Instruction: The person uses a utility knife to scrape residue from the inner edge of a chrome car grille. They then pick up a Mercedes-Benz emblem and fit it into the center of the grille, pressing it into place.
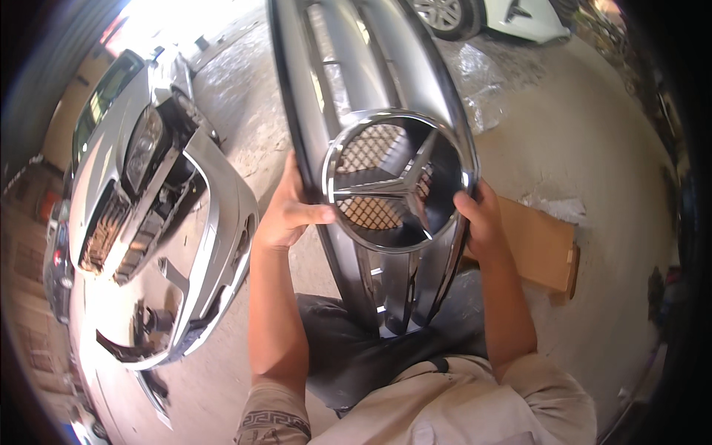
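A silver car with its hood-side headlamp in place and its nose laid open [111, 163] stands well beyond a worker's left hand [289, 208], while a curved silver plastic bumper cover [222, 215] lies nearer that hand, apart from the car along most of its length; whether its far end touches the fender cannot be told from here. Between the left hand and the right hand [480, 219], a long grille of silver-grey slats with a dark rim [360, 89] is held up, its lower end just above or on the worker's dark trousers [334, 348]. Both hands grasp it by its side edges, thumbs on the front, most fingers out of sight behind. A flat brown cardboard box [538, 245] lies on the floor just right of the right hand, with crumpled clear plastic film [482, 81] beyond that hand. Framed between the thumbs, a shiny chrome three-pointed star [404, 189] sits inside the grille's round ring. By the look of it, bumper and grille are off, the star is in place, and the car's front remains to be closed up.
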A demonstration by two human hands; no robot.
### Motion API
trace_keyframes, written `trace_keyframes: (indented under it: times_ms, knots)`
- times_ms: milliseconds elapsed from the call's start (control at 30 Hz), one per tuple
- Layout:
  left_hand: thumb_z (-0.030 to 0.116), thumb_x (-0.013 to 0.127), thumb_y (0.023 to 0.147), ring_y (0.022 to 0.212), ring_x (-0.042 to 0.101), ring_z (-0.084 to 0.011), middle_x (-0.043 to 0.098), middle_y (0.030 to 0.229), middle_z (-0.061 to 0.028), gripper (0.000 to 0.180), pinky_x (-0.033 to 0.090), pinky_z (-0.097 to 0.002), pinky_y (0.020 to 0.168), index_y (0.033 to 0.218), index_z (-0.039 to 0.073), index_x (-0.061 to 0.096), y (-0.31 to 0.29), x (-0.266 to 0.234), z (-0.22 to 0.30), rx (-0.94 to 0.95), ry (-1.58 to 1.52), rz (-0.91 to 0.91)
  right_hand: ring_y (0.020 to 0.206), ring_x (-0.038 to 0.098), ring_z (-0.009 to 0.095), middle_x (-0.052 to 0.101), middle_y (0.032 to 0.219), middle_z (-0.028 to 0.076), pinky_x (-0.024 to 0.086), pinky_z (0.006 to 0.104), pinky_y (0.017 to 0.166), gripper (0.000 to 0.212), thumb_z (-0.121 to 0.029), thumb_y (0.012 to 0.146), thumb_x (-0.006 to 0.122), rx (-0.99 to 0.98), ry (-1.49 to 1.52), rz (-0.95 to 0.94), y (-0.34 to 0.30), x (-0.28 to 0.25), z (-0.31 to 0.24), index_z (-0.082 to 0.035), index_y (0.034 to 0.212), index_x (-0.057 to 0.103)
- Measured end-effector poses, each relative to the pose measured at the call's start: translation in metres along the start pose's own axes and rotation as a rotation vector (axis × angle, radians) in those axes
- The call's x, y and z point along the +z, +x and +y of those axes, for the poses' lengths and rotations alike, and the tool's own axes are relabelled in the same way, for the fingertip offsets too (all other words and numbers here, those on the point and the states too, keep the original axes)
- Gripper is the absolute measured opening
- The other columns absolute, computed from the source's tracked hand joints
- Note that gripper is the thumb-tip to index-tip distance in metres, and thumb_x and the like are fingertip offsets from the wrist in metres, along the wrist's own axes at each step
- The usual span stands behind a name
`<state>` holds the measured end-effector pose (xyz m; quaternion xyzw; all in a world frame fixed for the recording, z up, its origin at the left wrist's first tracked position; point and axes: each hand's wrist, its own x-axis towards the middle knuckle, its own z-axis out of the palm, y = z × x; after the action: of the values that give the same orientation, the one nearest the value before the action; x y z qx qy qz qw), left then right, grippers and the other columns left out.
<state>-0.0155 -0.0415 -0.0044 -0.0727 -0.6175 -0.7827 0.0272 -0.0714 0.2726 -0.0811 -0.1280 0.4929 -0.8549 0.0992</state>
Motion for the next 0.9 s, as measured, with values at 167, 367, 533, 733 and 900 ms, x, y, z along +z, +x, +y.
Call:
trace_keyframes:
  times_ms: [167,367,533,733,900]
  knots:
    - [0.008,0.093,0.056,0.143,0.031,-0.0286,0.034,0.151,-0.0229,0.131,0.025,-0.0349,0.117,0.153,-0.011,0.006,-0.006,0.032,0.018,0.043,0.230,-0.055,0.115,0.063,0.026,0.060,0.130,0.014,0.052,0.0372,0.099,0.071,-0.029,0.085,0.074,-0.098,0.068,-0.061,-0.003,-0.019,0.009,0.003,0.140,0.044]
    - [0.005,0.093,0.059,0.132,0.041,-0.0230,0.044,0.142,-0.0174,0.122,0.030,-0.0309,0.112,0.150,-0.012,0.012,-0.014,0.057,0.025,0.107,0.302,-0.025,0.124,0.058,0.027,0.057,0.135,0.015,0.050,0.0407,0.104,0.077,-0.043,0.088,0.074,-0.161,0.061,-0.127,-0.010,-0.041,0.007,0.003,0.141,0.042]
    - [0.005,0.091,0.058,0.126,0.045,-0.0213,0.047,0.138,-0.0143,0.120,0.034,-0.0303,0.109,0.151,-0.011,0.016,-0.012,0.050,0.023,0.138,0.341,-0.029,0.124,0.058,0.028,0.055,0.137,0.015,0.049,0.0419,0.104,0.085,-0.049,0.086,0.075,-0.165,-0.007,-0.106,-0.011,-0.039,0.005,0.003,0.143,0.040]
    - [0.012,0.089,0.056,0.125,0.045,-0.0216,0.051,0.133,-0.0127,0.117,0.032,-0.0308,0.110,0.150,-0.006,0.023,-0.013,0.058,0.024,0.138,0.342,0.036,0.126,0.056,0.027,0.054,0.139,0.014,0.049,0.0418,0.105,0.090,-0.052,0.084,0.077,-0.168,-0.011,-0.094,-0.013,-0.037,0.004,0.002,0.144,0.038]
    - [0.016,0.090,0.059,0.127,0.046,-0.0257,0.051,0.133,-0.0167,0.108,0.032,-0.0344,0.112,0.146,-0.006,0.029,-0.014,0.058,0.026,0.137,0.319,0.023,0.128,0.054,0.027,0.052,0.142,0.014,0.047,0.0418,0.107,0.093,-0.054,0.083,0.076,-0.161,-0.051,-0.078,-0.017,-0.036,0.000,0.001,0.146,0.037]
